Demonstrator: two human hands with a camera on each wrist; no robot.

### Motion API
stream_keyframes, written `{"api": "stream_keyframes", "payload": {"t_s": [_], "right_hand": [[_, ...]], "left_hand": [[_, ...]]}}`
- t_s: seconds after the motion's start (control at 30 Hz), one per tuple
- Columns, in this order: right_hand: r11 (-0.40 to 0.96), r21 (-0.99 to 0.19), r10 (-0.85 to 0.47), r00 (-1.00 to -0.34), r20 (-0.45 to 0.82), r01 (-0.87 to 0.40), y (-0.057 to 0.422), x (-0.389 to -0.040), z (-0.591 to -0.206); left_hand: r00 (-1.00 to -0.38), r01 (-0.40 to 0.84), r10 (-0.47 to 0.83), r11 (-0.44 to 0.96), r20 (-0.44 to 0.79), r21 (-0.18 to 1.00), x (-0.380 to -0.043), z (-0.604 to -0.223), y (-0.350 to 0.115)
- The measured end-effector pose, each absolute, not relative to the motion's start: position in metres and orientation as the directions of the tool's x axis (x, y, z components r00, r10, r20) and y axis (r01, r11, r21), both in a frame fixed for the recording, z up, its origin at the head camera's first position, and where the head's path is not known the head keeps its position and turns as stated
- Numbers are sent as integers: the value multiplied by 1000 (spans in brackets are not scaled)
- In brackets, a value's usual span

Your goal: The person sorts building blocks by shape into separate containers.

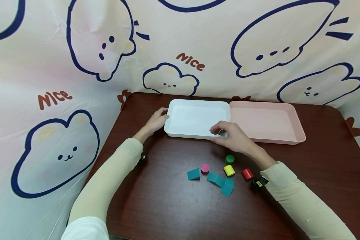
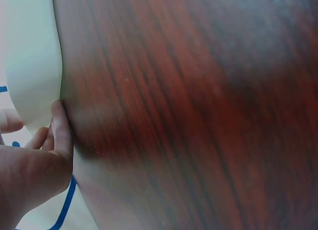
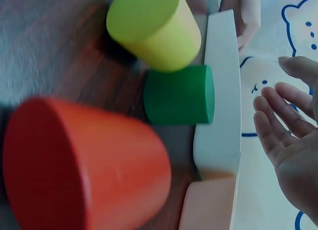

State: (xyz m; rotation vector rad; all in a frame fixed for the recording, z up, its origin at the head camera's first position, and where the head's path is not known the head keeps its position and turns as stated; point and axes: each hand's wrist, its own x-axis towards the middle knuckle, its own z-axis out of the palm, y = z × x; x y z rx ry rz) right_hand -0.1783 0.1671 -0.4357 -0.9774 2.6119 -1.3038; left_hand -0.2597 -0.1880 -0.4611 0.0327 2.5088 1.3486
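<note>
My left hand [image 1: 156, 122] rests on the outer left wall of the white tray [image 1: 186, 136], fingertips at its edge. The left wrist view shows that hand's fingers [image 2: 62, 128] lying along the pale wall. Over the tray's near right corner hovers my right hand [image 1: 232, 136], fingers loosely bent and nothing visible between them. In the right wrist view its fingers [image 3: 285, 115] are spread apart. Closest to this hand on the table are a green cylinder [image 1: 229, 159], a yellow cylinder [image 1: 229, 170] and a red cylinder [image 1: 247, 174].
A pink tray [image 1: 300, 135] adjoins the white one on its right. Nearer on the brown table [image 1: 156, 200] lie a pink cylinder [image 1: 204, 168] and teal blocks [image 1: 193, 174], two of them close together. A printed cloth [image 1: 168, 40] hangs behind the table.
</note>
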Motion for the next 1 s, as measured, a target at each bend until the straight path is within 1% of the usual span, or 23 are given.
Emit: {"api": "stream_keyframes", "payload": {"t_s": [0.27,0.37,0.7,1.0], "right_hand": [[396,-714,-622,-740,255,-578,153,-168,-438],[388,-709,-633,-730,258,-588,148,-165,-439],[354,-708,-687,-683,246,-611,130,-152,-441],[380,-672,-724,-657,211,-635,118,-145,-446]], "left_hand": [[-959,-118,151,559,-242,820,-258,-460,-187],[-958,-117,154,563,-243,818,-257,-460,-187],[-955,-130,152,556,-255,821,-258,-461,-186],[-957,-126,150,557,-249,821,-257,-460,-187]]}}
